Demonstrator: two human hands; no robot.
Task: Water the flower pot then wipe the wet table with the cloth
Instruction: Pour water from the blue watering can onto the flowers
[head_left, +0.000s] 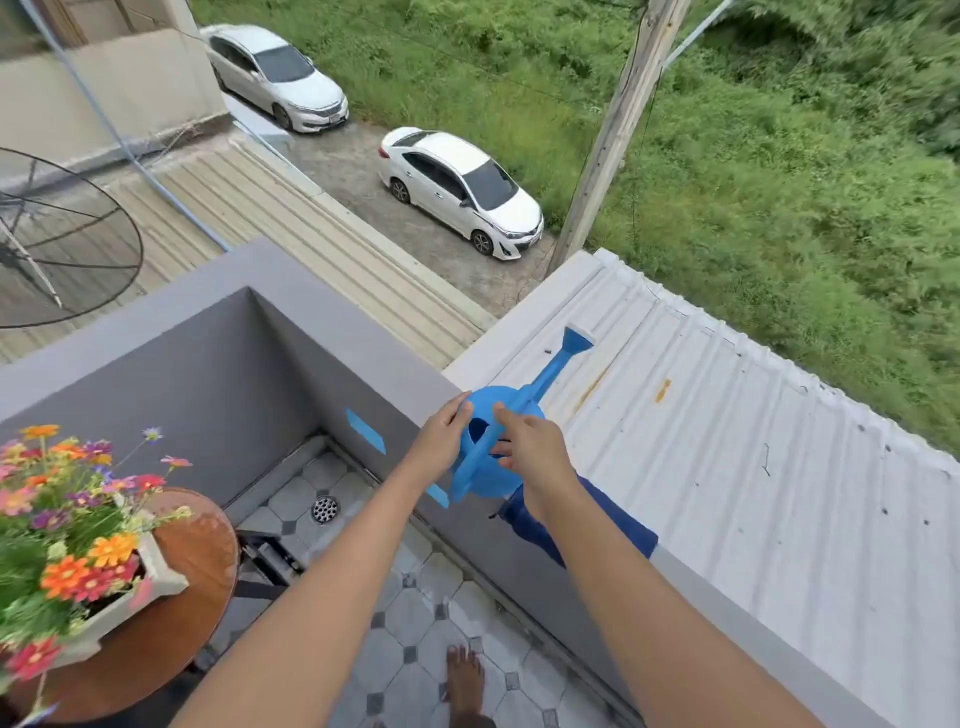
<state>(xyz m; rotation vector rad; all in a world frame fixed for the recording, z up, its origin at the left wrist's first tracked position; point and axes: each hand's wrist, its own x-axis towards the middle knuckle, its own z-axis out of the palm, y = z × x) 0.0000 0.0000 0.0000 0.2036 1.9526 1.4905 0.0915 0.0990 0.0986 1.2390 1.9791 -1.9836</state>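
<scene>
A blue watering can (485, 478) stands on the grey balcony ledge, its spout (558, 364) pointing out over a white roof. My left hand (441, 441) presses against the can's left side. My right hand (535, 452) has its fingers on the handle across the can's top. A dark blue cloth (626, 527) lies on the ledge, partly under my right forearm. At the far left a white flower pot (156, 571) full of colourful flowers sits on a round wooden table (202, 545), whose top glistens with water.
A grey parapet wall (291, 374) with blue tape (366, 431) encloses the tiled balcony floor, which has a round drain (325, 509). My bare foot (465, 680) stands on the tiles. A corrugated roof (727, 467) lies beyond the ledge, a satellite dish (52, 239) at far left.
</scene>
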